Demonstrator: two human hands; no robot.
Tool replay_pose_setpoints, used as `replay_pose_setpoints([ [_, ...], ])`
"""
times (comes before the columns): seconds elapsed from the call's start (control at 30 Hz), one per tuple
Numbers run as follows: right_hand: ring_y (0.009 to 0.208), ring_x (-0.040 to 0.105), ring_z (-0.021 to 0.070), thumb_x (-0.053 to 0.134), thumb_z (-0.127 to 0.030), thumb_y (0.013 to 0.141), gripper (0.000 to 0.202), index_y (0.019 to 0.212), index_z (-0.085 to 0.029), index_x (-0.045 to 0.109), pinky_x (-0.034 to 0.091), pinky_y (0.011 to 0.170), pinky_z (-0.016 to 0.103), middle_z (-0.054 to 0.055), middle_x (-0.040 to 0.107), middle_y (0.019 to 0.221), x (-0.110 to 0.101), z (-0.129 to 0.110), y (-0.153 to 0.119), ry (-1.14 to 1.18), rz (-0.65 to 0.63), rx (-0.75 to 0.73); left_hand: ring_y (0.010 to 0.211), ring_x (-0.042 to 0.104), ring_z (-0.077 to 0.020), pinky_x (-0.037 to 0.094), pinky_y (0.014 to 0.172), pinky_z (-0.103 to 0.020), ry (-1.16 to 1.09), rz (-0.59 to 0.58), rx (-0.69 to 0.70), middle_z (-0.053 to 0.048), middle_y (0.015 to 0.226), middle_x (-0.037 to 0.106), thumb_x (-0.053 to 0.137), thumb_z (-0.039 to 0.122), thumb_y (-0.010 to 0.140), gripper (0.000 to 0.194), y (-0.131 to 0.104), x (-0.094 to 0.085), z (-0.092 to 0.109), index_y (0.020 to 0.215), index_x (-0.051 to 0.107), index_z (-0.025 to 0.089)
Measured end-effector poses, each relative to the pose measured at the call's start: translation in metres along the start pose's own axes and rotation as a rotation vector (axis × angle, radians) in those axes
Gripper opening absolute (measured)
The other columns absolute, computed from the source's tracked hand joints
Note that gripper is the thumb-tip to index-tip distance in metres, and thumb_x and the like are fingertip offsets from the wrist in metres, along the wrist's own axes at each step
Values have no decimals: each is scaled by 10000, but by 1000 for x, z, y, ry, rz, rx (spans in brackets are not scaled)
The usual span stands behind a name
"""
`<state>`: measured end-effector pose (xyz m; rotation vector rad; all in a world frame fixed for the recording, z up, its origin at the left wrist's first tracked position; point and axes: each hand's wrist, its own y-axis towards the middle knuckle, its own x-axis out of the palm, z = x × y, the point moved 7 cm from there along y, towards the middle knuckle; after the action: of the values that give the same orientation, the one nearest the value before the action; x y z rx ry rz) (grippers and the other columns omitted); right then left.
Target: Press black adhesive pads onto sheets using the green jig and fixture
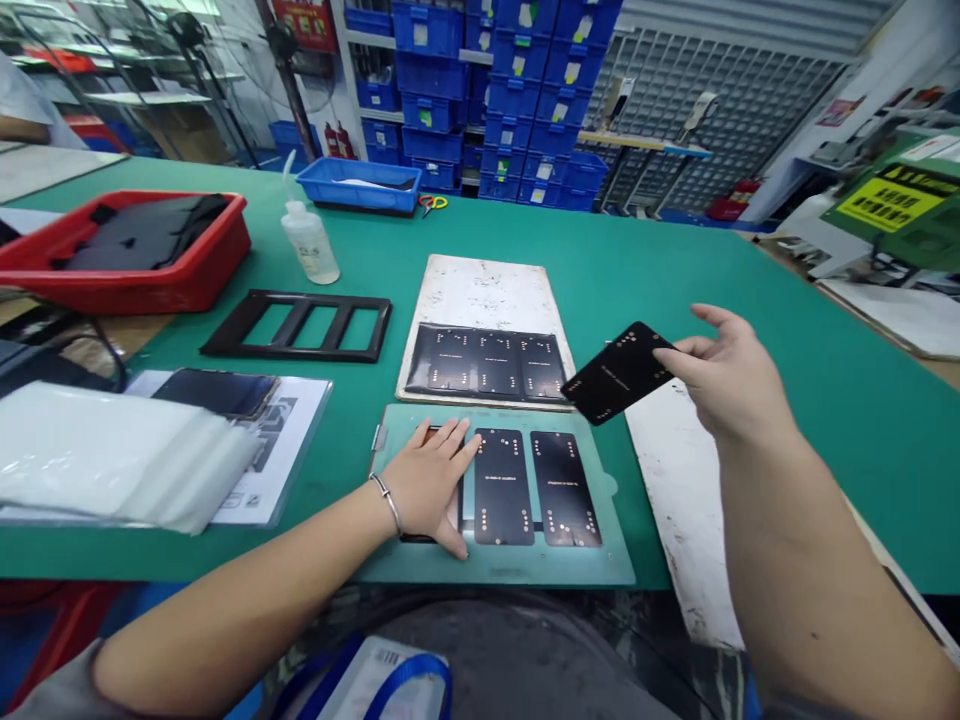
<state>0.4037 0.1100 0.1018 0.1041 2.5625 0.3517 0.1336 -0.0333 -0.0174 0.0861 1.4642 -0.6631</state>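
I note right hand (739,385), fingers pinching black panel (619,375), which extends leftward, long axis slanting toward near edge of counter (675,270); left hand (429,490), fingers spread, on green plate (615,545).

Our L hand (426,483) covers most of the blk panel (417,538) nr the L edge of the green plate (525,571). Our R hand (736,375) hides 1 end of the held panel (619,373); its print's too sm. to read. R forearm (810,540) blocks pt of the white board (664,470) at the bench's (637,270) near edge. By the bench's L edge, pic edge cuts off the red tray (202,278) & white packs (112,450), which hide pt of a printed sheet (298,440). Nr its far L corner we get only pt of a co-worker's sleeve (30,93), blurred.
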Motion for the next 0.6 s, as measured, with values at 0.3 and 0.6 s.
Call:
replay_pose_setpoints([
  [0.3, 549, 454, 101, 634, -237, 695, 446, 1126, -229, 519, 402, 568, 280, -60, 486, 644, 185, -53, -78, 420, -698, 128, 1379, 5, -359, -50, 1081, -535, -36, 9, -231, -242, 1492, 42, 578, 817, 387, 1409, -54, 13, -32, 1426, 78, 8],
  [0.6, 647, 515, 106, 620, -217, 702, 252, 953, -197, 624, 421, 654, 280, -22, 582, 731, 233, -43, -96, 371, -815, 146, 1379, -4, -354, -35, 1084, -553, -90, 33, -331, -220, 1498, 65, 554, 805, 503, 1290, -67, 24, -34, 1429, 106, 28],
])
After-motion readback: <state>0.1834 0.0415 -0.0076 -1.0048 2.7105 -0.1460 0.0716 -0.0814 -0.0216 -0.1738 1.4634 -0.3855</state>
